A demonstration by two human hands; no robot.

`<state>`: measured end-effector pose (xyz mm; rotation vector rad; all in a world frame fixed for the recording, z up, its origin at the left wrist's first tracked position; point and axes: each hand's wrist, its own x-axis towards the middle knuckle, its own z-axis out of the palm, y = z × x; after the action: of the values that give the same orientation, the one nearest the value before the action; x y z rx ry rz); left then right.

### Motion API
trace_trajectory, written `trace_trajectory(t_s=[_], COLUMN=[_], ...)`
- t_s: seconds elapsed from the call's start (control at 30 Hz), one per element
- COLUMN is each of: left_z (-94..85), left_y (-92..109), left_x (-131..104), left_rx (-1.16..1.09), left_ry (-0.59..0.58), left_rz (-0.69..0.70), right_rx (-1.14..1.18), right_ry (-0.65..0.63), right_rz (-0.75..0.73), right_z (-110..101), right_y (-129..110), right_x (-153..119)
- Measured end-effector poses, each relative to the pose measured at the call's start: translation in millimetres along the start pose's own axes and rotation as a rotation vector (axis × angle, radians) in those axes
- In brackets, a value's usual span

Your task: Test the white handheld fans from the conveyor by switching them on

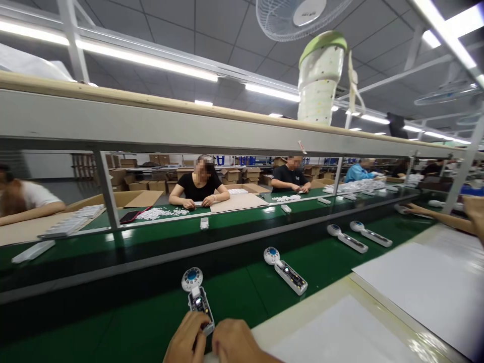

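Note:
A white handheld device [199, 297] with a round head, a blue disc and an uncovered handle showing a circuit board lies at the belt's near edge. A small light glows on its board. My left hand [187, 338] has its fingers curled around the lower end of that device. Close beside it, my right hand [240, 343] is closed, its fingertips turned down and hidden, so what it holds cannot be made out. Farther right on the green belt lies a similar open device [290, 275], apart from both hands.
Two more devices [351, 241] lie farther along the belt [242, 282]. White sheets [419, 282] cover the worktop at right. Another person's arm [438, 214] reaches in there. A shelf beam [189, 123] crosses overhead; several co-workers sit opposite, with small white parts [155, 213] before them.

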<state>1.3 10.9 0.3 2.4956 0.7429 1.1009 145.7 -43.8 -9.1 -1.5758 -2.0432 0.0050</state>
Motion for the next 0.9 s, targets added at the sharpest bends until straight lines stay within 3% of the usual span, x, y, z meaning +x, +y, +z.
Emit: trace_trajectory(t_s=[0.1,0.17,0.3,0.4,0.6,0.77,0.9], left_z=[-1.7,-2.4,-3.2,-5.2,-19.3,-32.6,-38.6], left_y=[-1.5,-7.4,-26.4,-36.5,-50.7,-65.2,-53.1], left_x=[3.6,6.5,10.4,12.1,25.3,43.6,44.6], left_rx=[0.068,0.073,-0.021,-0.042,-0.004,-0.100,-0.358], left_ry=[0.105,0.137,0.086,0.068,-0.010,-0.066,-0.124], left_rz=[-0.191,-0.351,-0.615,-0.722,-0.836,-0.895,-0.877], right_rx=[-0.072,-0.120,-0.210,-0.238,-0.134,0.117,0.483], right_ry=[0.319,0.422,0.491,0.430,0.285,0.314,0.350], right_rz=[0.224,0.338,0.583,0.764,0.812,0.846,0.796], right_z=[-25.1,-44.3,-68.2,-66.9,-53.7,-57.1,-53.3], right_y=[32.2,62.1,117.4,136.3,126.6,108.5,87.2], right_x=[-0.6,-2.2,-13.1,-22.4,-23.2,-19.3,-11.7])
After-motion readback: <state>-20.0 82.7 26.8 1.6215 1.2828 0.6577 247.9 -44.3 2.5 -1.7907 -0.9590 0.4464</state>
